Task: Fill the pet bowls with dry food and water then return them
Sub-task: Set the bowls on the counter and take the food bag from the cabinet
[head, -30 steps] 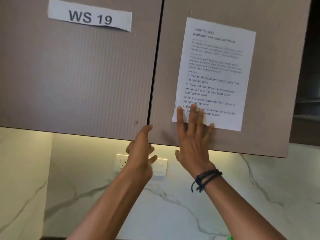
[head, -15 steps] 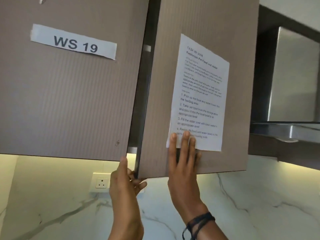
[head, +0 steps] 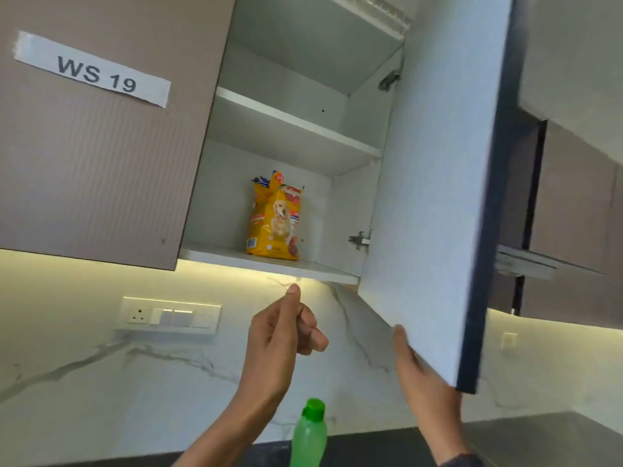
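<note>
To my far left, one closed cabinet door (head: 101, 146) carries a single taped label (head: 92, 74) reading "WS 19". Below it, one switch panel (head: 170, 315) sits on the marble wall. My left hand (head: 283, 338) is raised in front of me just under the open cabinet, thumb pointing up, its fingers (head: 312, 335) curled loosely and holding nothing. Above it, one yellow bag of dog food (head: 274, 219) stands upright on the lowest shelf (head: 236, 256); the two shelves higher up are bare. One green bottle (head: 309, 433) stands on the dark table at the bottom edge. My right hand (head: 416, 365) grips the lower corner of the one open door (head: 435, 197), thumb on its pale inner face.
</note>
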